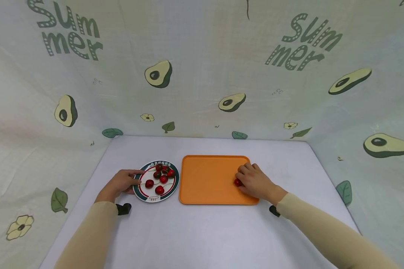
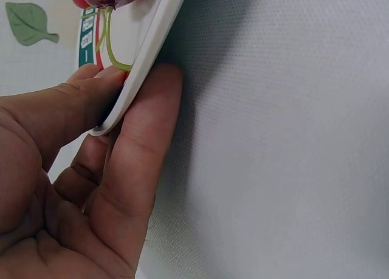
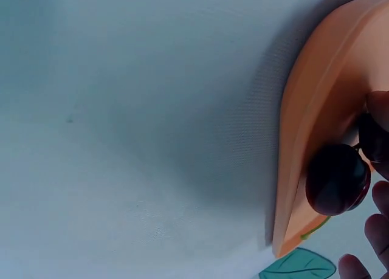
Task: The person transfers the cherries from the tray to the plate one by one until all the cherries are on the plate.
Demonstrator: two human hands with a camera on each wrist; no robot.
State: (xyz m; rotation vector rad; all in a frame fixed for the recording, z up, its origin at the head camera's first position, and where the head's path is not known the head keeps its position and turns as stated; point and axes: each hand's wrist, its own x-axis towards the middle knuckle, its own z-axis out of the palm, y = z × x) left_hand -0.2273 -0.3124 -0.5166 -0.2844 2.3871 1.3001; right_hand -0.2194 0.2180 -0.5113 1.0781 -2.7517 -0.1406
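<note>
My left hand (image 1: 120,182) grips the near-left rim of a round plate (image 2: 163,33), thumb over the rim and fingers beneath it. Several red cherries (image 1: 159,189) with green stems lie on the plate, which has a dark green and red border. Over the right side of an orange tray (image 1: 205,179), my right hand (image 1: 256,181) pinches a dark red cherry (image 3: 372,139), partly cut off in the right wrist view. A second cherry (image 3: 338,179) sits right beside it, close to the tray's wall, with a green stem below.
Plate and tray stand side by side on a white table (image 1: 195,235), a narrow gap between them. Behind the table hangs a pale cloth (image 1: 195,45) printed with avocados and leaves. A black wrist strap part (image 1: 124,209) shows at my left sleeve.
</note>
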